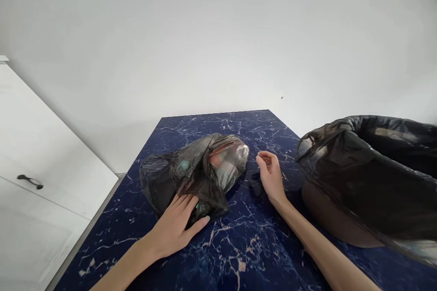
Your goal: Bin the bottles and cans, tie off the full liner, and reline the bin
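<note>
A filled black plastic bag [218, 168] lies on its side on the dark blue marble-patterned table [211, 122]. Its thin film is see-through in places, with reddish, whitish and green contents that I cannot name. My left hand [177, 225] rests against the near left part of the bag, fingers stretched out and thumb apart. Folds of film cover its fingertips. Just right of the bag, apart from it, is my right hand [271, 175]. Its fingers are curled in toward the thumb, and nothing shows between them.
On the right stands a brown bin [334, 218] with a black liner [372, 182] folded over its rim, close to my right forearm. A white cabinet [51, 145] with a dark handle [30, 182] is at the left. Behind the table rises a white wall [211, 41].
</note>
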The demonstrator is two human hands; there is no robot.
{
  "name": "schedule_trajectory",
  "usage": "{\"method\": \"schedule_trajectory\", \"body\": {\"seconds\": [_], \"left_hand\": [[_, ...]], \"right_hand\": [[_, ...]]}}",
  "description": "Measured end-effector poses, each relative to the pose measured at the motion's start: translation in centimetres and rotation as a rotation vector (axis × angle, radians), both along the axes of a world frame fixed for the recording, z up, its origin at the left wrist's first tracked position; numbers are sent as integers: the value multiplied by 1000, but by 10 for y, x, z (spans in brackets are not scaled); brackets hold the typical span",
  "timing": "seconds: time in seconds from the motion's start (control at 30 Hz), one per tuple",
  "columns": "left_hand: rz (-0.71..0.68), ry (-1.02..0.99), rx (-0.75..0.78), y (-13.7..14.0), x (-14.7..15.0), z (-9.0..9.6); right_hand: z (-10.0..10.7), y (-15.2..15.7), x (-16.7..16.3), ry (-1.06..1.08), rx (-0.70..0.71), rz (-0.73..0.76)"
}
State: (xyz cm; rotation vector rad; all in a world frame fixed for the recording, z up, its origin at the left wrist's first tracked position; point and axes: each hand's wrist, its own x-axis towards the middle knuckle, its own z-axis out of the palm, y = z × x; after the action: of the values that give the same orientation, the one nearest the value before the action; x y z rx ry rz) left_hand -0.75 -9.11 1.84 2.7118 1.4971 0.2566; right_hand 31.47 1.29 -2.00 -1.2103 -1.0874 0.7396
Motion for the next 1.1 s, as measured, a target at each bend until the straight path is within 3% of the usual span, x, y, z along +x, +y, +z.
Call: {"method": "schedule_trajectory", "body": {"seconds": [0.23, 0.4, 0.53, 0.7, 0.9, 1.03, 1.1], "left_hand": [[-163, -81, 60, -20, -35, 4], [-66, -239, 89, -40, -49, 3], [-7, -334, 51, -41, -54, 12], [-37, -518, -57, -36, -36, 29], [180, -927, -378, -38, -13, 35], [236, -1241, -495, -41, -18, 33], [283, -1300, -514, -44, -23, 31]], "right_hand": [[3, -1, -2, -78, 52, 124], [8, -5, -5, -95, 115, 200], [14, -13, -9, -203, 191, 289], [15, -19, -14, -343, 200, 344], [10, -16, -15, -410, 265, 275], [11, -14, -13, -401, 288, 201], [11, -14, -13, -396, 294, 178]]}}
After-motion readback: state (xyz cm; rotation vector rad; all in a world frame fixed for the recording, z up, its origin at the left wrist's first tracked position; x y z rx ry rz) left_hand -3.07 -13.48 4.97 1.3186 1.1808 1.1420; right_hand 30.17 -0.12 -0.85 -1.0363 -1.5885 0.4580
